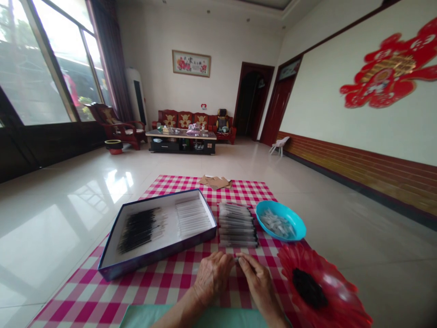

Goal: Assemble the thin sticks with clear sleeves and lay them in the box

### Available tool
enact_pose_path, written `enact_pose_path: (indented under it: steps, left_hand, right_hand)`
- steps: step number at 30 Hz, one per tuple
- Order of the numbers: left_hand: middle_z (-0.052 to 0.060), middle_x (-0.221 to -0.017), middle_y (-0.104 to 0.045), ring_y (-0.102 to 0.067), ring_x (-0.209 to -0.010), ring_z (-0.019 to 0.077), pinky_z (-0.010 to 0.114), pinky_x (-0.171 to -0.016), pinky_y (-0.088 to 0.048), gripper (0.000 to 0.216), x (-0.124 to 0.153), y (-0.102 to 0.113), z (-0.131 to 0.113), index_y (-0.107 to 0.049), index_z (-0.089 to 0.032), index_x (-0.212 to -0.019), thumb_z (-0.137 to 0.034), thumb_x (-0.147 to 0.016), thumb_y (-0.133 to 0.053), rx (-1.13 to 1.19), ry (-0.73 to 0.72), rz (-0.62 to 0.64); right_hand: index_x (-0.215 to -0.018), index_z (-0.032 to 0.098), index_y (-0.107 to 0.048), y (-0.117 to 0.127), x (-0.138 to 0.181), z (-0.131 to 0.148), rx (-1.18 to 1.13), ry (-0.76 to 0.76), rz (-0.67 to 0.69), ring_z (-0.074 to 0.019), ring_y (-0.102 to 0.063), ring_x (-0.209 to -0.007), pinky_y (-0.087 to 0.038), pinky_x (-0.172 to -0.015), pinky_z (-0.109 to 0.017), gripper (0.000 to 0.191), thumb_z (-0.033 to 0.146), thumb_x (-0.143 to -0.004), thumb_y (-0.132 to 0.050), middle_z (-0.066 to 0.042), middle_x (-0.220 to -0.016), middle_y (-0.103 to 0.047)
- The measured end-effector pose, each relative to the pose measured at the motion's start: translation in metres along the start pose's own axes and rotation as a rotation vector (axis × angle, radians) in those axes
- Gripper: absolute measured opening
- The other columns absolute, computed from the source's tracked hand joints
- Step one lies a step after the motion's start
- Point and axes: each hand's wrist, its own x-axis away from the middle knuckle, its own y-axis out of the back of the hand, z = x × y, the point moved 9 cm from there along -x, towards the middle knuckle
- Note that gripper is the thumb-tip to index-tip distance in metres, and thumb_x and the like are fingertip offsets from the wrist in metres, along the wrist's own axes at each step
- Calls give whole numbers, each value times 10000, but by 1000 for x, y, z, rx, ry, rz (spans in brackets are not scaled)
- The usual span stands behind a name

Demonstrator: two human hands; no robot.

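Observation:
My left hand (213,273) is closed, its fingers curled inward above the checked tablecloth. Against it, my right hand (255,273) pinches with thumb and forefinger. A small dark bit shows between the fingertips; the rest of what they hold is hidden. Just beyond the hands lies a row of pens (237,225) with clear barrels and dark ends. To the left, a shallow box (160,255) holds a pile of thin black-ended sticks, perhaps refills (139,230), and clear tubes (193,217). A blue bowl (300,228) on the right contains small clear pieces (278,224).
A red flower-shaped dish (336,291) with small black parts (309,288) stands near my right hand. Torn cardboard (216,182) lies at the far end of the checked cloth (82,291). Pale green fabric (146,315) lies under my forearms. Farther off are a low table (182,134) and a sofa.

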Motion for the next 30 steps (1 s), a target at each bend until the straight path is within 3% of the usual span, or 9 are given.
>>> enact_pose_path:
  steps: [5,9,12,18,21,26,30]
  left_hand:
    - [15,-732,-619,-582,-699,143,223,-609,-403,235,0,4,4,-569,-217,-832,-262,-939,-364,23,29,-8]
    - [11,-740,-627,-587,-701,141,218,-614,-411,227,0,6,3,-573,-222,-832,-257,-935,-373,24,30,-8]
    - [10,-750,-635,-595,-714,142,217,-627,-417,177,-1,6,4,-566,-217,-862,-263,-923,-406,46,46,-10]
    - [6,-770,-638,-588,-721,143,223,-617,-406,148,1,3,9,-550,-221,-852,-264,-916,-424,28,70,-22]
    - [5,-779,-638,-584,-725,142,226,-625,-405,163,1,2,9,-551,-224,-853,-282,-922,-416,30,67,-22]
    - [10,-778,-637,-581,-732,143,225,-637,-404,155,2,1,10,-557,-224,-873,-269,-917,-415,20,63,-5]
    - [13,-781,-637,-587,-738,151,232,-641,-412,166,2,0,10,-562,-221,-881,-276,-919,-410,31,63,16]
  right_hand:
    - [-1027,176,-687,-7,2,1,-79,-41,51,-275,-645,-992,-535,-830,-359,373,440,-775,-614,-104,-1053,-705]
    - [-877,153,-698,-5,2,-7,-2,-73,-15,-257,-682,-791,-555,-682,-312,375,495,-777,-582,-94,-850,-736]
    - [-827,158,-698,-5,2,-9,47,-51,-22,-245,-673,-734,-546,-655,-298,365,498,-777,-579,-80,-773,-729]
    - [-989,168,-666,-10,5,-1,-87,1,55,-257,-663,-915,-536,-801,-338,339,434,-793,-589,-104,-982,-713]
    - [-1034,163,-645,-11,4,5,-124,14,51,-263,-661,-927,-545,-783,-337,382,442,-776,-605,-113,-1001,-706]
    - [-821,168,-677,-6,3,1,57,2,-20,-204,-657,-655,-534,-592,-250,321,464,-803,-555,-50,-717,-709]
    - [-871,178,-673,-10,3,1,33,55,33,-221,-666,-778,-536,-702,-274,276,418,-823,-545,-60,-822,-717]
